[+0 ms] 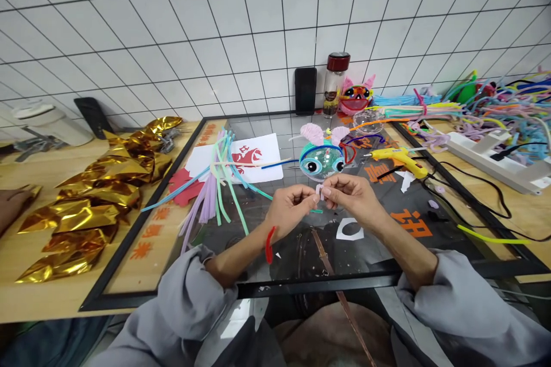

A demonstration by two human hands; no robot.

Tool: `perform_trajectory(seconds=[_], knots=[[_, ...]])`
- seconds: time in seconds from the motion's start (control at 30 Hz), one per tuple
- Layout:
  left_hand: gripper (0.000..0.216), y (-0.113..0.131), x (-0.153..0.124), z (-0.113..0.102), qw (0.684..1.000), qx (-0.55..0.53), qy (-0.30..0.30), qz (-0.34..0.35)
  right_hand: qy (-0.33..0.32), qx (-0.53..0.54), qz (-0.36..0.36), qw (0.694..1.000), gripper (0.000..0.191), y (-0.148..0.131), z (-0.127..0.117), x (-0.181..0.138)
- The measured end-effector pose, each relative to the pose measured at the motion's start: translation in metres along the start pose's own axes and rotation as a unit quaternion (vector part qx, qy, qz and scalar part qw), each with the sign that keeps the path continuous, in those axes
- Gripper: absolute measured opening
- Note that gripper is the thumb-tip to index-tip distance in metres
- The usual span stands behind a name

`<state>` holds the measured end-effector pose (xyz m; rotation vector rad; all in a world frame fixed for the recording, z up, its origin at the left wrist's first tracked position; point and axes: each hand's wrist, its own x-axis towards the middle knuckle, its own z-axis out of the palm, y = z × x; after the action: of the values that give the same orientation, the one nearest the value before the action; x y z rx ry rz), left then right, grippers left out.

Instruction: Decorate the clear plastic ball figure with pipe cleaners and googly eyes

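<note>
My left hand (293,205) and my right hand (350,194) meet over the dark glass panel, fingertips pinched together. Between them is a small pale pinkish strip (319,190), its kind too small to make out. Just behind my fingers sits a clear ball ornament (322,157) with big blue-rimmed eyes, pink fuzzy ears and pipe cleaners around it. A white paper scrap with a round hole (350,229) lies below my right hand. Left of my left hand, a fan of pastel pipe cleaners (221,178) rests partly on a white sheet with a red print (267,155).
A yellow glue gun (400,160) with a black cord lies to the right, near a white power strip (495,163). Behind stand a lidded glass bottle (333,86), a black phone (305,90) and a red-faced ornament (356,96). Gold foil pieces (90,209) cover the left side.
</note>
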<state>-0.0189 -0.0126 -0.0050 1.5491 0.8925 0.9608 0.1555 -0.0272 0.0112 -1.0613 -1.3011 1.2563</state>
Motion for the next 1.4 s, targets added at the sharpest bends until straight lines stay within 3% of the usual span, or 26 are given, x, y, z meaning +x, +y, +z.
perform_trajectory(seconds=[0.23,0.4,0.5,0.63,0.9,1.1,1.23,1.4], knots=[[0.031,-0.001,-0.001,0.000,1.000,0.006,-0.008,-0.001,0.012,-0.020,-0.018,1.000,0.038,-0.001,-0.004,-0.001],[0.024,-0.002,-0.003,-0.001,0.999,0.036,0.019,0.034,0.093,-0.042,-0.058,0.993,0.033,-0.009,-0.023,0.003],[0.018,-0.004,0.002,-0.004,0.989,0.068,0.095,0.095,0.143,-0.082,-0.109,0.980,0.028,-0.011,-0.035,0.009],[0.027,-0.004,0.017,-0.011,0.959,0.098,0.189,0.189,0.172,-0.169,-0.188,0.952,0.018,-0.007,-0.038,0.016],[0.018,0.029,0.040,-0.004,0.902,0.192,0.201,0.329,0.126,-0.236,-0.225,0.937,0.015,-0.022,-0.032,0.035],[0.042,0.002,0.045,-0.001,0.920,0.192,0.222,0.261,0.152,-0.216,-0.227,0.937,0.012,-0.017,-0.033,0.042],[0.055,-0.018,0.046,-0.005,0.936,0.182,0.190,0.235,0.181,-0.202,-0.215,0.938,0.017,-0.005,-0.033,0.037],[0.079,-0.026,0.052,-0.006,0.959,0.128,0.136,0.215,0.167,-0.212,-0.232,0.934,0.010,-0.001,-0.032,0.036]])
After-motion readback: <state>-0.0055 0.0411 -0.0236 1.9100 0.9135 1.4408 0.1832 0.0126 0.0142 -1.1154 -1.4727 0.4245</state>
